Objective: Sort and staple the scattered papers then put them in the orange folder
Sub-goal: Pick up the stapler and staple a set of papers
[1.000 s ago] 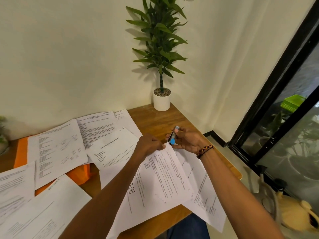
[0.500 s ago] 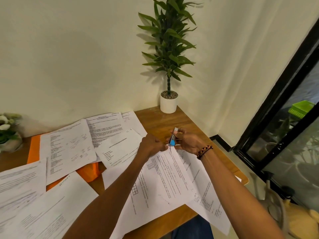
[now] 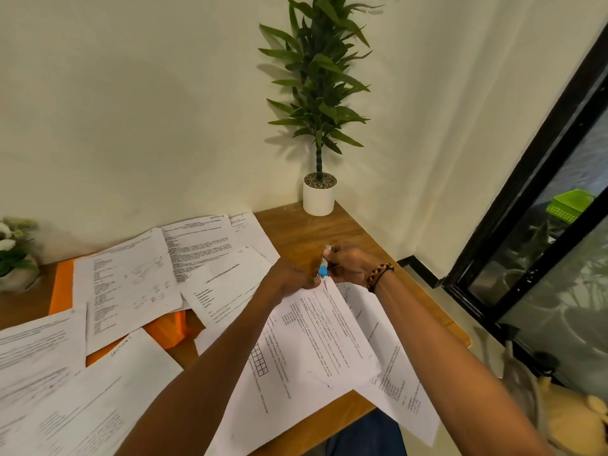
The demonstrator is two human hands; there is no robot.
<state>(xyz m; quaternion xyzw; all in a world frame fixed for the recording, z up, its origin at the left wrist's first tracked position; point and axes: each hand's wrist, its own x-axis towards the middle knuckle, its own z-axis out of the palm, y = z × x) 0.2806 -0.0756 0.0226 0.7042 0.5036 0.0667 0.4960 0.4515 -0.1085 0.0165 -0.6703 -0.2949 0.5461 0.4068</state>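
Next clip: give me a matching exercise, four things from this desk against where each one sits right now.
Things:
1. stapler
2. orange folder
3. potted plant
4. beaded bracelet

Places:
A. far corner of the desk, against the wall
B. on the right wrist
C. mostly buried under the scattered sheets
D. held in the right hand at a corner of the sheets that the left hand pinches

Pairs: 1-D, 2-C, 3-A, 4-B

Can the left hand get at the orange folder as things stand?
Probably not directly. The left hand is pinching the corner of the held sheets at the stapler, and the orange folder lies mostly buried under loose papers; only strips show.
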